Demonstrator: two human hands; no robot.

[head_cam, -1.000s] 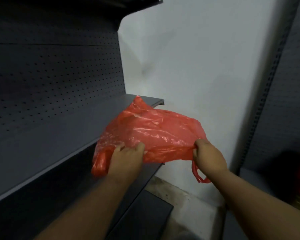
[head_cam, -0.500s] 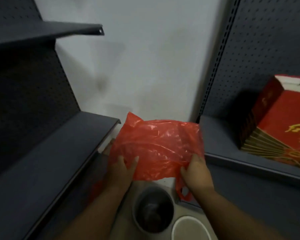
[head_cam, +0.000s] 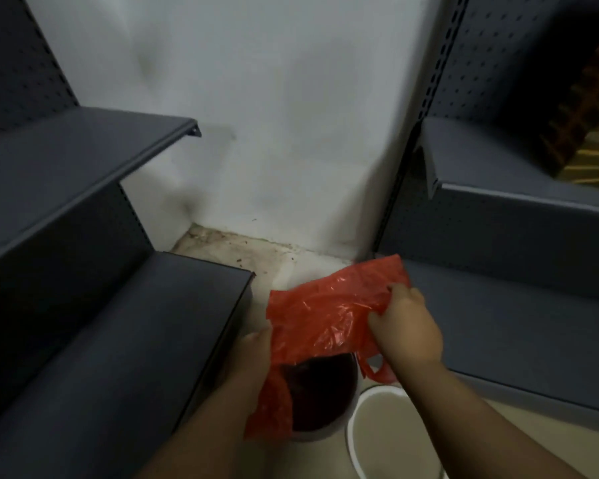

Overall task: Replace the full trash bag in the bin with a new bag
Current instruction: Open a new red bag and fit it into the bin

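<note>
On the left, the left hand holds the left edge of the red bag; its fingers lie behind the plastic, so how tightly they curl cannot be told, though the film plainly hangs from that side. The bag itself stretches across between the two hands, its long axis running from lower left to upper right, crumpled and not yet spread open, with a loop handle dangling below the right wrist. Directly beneath it stands the bin, dark inside, its mouth partly covered by the hanging plastic; a pale round lid lies just beside it on the floor. On the right, the right hand pinches the bag's upper right edge, fingers curled on the film. The bin sits straight below the grip, slightly nearer the left hand, so the likely next move is downward, opening the mouth over the rim.
</note>
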